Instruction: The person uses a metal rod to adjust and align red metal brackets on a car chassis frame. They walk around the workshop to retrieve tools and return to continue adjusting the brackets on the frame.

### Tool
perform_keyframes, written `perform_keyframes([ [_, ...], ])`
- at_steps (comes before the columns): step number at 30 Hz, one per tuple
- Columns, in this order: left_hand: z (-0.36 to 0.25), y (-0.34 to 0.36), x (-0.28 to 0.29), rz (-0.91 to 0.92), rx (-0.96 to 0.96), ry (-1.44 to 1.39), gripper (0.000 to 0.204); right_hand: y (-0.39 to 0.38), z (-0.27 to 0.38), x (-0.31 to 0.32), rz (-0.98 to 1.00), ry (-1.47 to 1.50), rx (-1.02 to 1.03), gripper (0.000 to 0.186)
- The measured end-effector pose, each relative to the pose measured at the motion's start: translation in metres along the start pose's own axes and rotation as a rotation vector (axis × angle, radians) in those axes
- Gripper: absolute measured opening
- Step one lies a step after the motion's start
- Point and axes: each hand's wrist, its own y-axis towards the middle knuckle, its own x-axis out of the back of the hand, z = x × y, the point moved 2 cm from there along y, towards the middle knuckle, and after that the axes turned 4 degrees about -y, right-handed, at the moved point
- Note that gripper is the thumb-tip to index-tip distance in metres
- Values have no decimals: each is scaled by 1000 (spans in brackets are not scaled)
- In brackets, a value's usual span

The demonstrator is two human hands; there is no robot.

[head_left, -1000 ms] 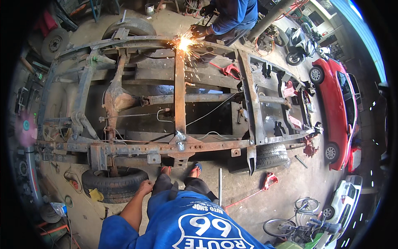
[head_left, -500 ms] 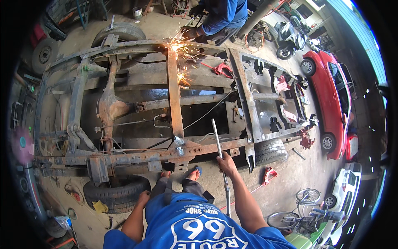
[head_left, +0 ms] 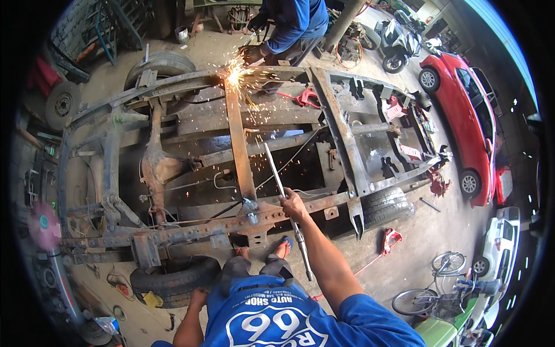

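Single head-worn fisheye view, looking steeply down from standing height. Faces forward over rusty truck frame [head_left: 243, 150] on workshop floor [head_left: 428, 231]. Own torso and right hand [head_left: 293, 203] near lower edge; far rail distant. Straight edges bent toward rim.

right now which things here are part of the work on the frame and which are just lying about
In use:
- long metal bar, gripped in the right hand
- rusty truck frame under the bar
- co-worker's sparks at the frame's far rail

Lying about:
- tyre near the left hand
- red jack
- red car
- bicycle
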Motion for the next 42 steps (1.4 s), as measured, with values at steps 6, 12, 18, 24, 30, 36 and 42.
perform_keyframes([
  [6,-37,-6,-1,35,-60,68,35,-17,-12,1,-78,-265,206,50],
  [12,-30,-1,-14,51,-93,30,34,-15,-50,13,-17,-232,-127,31],
  [18,11,0,-26,50,-90,8,35,11,-70,7,-50,-13,-309,22],
  [24,47,-6,-19,-37,-16,-102,37,44,-45,-11,-19,96,-25,34],
  [30,23,-7,-17,-30,-1,-46,36,7,-37,-3,-120,-68,-68,44],
  [36,-41,-27,-18,-17,-81,62,32,-8,-31,11,-53,-148,-104,49],
  [42,-61,-40,-17,-31,-83,82,31,3,-34,7,23,-65,-15,54],
])
